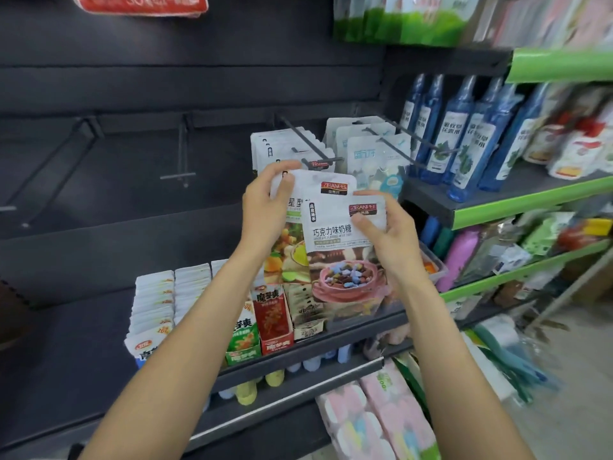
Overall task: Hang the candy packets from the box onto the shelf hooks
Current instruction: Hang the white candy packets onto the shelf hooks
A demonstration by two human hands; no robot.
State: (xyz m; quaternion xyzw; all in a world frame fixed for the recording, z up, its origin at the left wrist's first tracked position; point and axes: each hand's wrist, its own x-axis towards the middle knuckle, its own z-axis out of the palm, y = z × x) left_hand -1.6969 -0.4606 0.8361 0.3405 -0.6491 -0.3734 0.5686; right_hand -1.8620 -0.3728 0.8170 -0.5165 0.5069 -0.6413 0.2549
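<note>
Your right hand pinches the front packet; your left hand grips the back packet, nearer the hook just above.

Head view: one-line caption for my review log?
Left hand and right hand each hold a candy packet below a half-filled shelf hook.

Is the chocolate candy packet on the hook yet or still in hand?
In hand. The right hand pinches the chocolate candy packet below the hook; the left hand grips another packet behind it.
</note>
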